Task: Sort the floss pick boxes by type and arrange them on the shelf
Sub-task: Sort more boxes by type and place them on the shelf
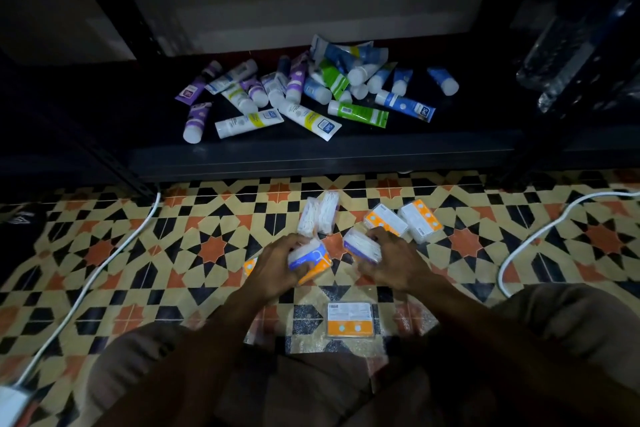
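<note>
Floss pick boxes lie scattered on the patterned tile floor in front of a low dark shelf [311, 156]. My left hand [273, 265] grips a blue-and-orange floss box [311, 258]. My right hand [391, 260] is closed on a purple-edged floss box [360, 244]. Two clear upright packs [318, 215] stand just beyond my hands. Two orange-labelled boxes [403, 220] lie to the right of them. One orange box [350, 319] rests on a clear plastic bag near my knees. Another orange box [250, 266] peeks out left of my left hand.
A pile of several cream tubes [304, 94] in purple, white, green and blue covers the shelf's middle. White cables [114, 253] [540, 232] run across the floor on both sides. Crumpled clear plastic [571, 55] sits at the shelf's right end. My knees fill the bottom.
</note>
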